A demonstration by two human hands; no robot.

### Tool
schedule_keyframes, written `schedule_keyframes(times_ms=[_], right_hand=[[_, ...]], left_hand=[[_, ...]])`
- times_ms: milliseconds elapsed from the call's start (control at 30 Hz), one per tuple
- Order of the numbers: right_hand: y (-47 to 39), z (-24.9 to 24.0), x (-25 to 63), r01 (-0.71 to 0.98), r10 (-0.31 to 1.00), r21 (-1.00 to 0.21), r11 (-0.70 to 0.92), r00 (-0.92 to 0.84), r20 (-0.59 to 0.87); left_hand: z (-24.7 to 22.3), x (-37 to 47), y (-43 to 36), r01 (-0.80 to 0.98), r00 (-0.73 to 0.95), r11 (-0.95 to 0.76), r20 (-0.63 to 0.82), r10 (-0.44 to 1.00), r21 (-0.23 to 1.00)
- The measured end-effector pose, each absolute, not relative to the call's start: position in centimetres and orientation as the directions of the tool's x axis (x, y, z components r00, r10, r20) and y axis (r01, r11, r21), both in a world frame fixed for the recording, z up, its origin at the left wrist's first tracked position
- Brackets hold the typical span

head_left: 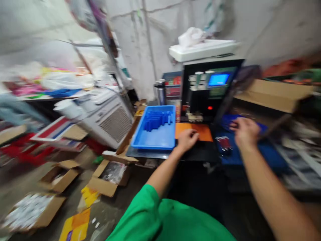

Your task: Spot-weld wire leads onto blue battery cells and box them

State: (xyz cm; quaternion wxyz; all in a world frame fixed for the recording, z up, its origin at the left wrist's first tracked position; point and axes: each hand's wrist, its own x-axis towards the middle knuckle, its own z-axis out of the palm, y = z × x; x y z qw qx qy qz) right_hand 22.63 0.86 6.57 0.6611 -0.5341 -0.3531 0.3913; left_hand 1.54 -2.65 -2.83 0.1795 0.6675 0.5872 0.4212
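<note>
My left hand rests at the front of an orange mat, its fingers curled in; whatever they hold, if anything, is hidden. Just left of it stands a light-blue tray with rows of dark-blue blocks standing in its back half. My right hand is over a dark-blue flat tray or surface on the right, fingertips drawn together, and I cannot make out anything between them. Near it lies a blurred cluster of small red and silver parts.
Behind the mat stands a black machine with a lit blue screen. A thermos is behind the tray. A cardboard box sits at the right. Open boxes and yellow wrappers lie on the floor at left.
</note>
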Motion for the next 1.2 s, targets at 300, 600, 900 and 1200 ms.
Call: schedule_keyframes(times_ms=[300,600,900,1200], right_hand=[[4.1,1.9,15.8,-0.405,0.982,-0.909,0.093,0.191,0.016],[4.2,0.2,13.7,-0.398,0.98,-0.914,0.071,0.198,-0.01],[2.6,0.1,14.8,-0.258,0.994,-0.966,-0.012,-0.107,0.017],[2.7,-0.8,15.3,-0.031,0.975,-0.988,0.154,-0.156,0.157]], left_hand=[[-2.4,0.6,-0.4,0.373,-0.069,-0.331,0.382,0.922,0.867],[-3.1,0.7,-0.1,0.279,-0.099,-0.32,0.359,0.928,0.905],[-1.9,0.7,-0.4,0.186,-0.111,-0.264,0.287,0.951,0.946],[-2.1,1.2,-0.6,0.283,-0.113,-0.253,0.294,0.949,0.925]])
